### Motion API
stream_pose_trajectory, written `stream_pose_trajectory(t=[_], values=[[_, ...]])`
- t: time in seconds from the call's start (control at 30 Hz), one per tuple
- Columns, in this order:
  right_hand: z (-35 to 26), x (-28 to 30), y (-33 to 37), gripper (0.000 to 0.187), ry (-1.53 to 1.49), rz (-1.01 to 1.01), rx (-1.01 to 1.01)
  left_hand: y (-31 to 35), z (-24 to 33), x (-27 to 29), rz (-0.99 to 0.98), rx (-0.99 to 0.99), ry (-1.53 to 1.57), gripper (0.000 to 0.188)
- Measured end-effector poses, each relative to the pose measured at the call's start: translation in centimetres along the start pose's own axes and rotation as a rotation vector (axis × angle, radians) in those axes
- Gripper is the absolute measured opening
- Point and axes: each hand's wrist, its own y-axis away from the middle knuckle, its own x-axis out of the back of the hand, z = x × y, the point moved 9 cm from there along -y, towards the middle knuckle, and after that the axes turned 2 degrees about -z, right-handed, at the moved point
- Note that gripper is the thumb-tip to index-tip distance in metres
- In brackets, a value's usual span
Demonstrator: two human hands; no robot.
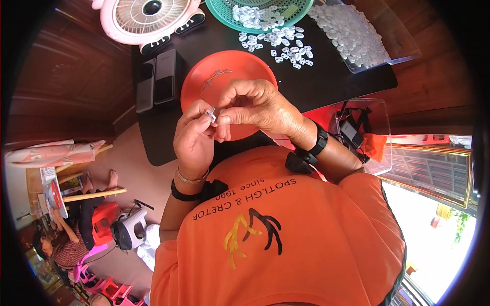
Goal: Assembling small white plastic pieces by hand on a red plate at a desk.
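Note:
Over the orange basin [250, 66], both hands meet at chest height. My left hand [195, 137] pinches a small white plastic piece [211, 116] between thumb and fingers; a thin bit of it looks metallic. Close against that piece, my right hand [263, 108] has its thumb and fingertips pressed together, with the index finger arched. Whatever lies between the right fingertips is too small to make out. Several thin metal bits [217, 75] lie in the basin, partly hidden by the hands.
Beyond the basin are a green basket [217, 11], loose white pieces [293, 53] and a clear bin [395, 58] of similar pieces. A pink fan [109, 23] and two dark, phone-like devices [164, 81] lie left on the black table [158, 137]. Another person [71, 245] is at lower left.

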Motion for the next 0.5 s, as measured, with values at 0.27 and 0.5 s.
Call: stream_pose_trajectory(t=[0.27,0.5], values=[[0.5,3.3,0.7,0.011,0.182,0.337,-0.123,0.2,0.4,0.9,0.178,0.005,-0.279,0.017],[0.3,3.3,0.7,0.012,0.206,0.364,-0.188,0.6,0.3,1.7,0.259,0.027,-0.506,0.017]])
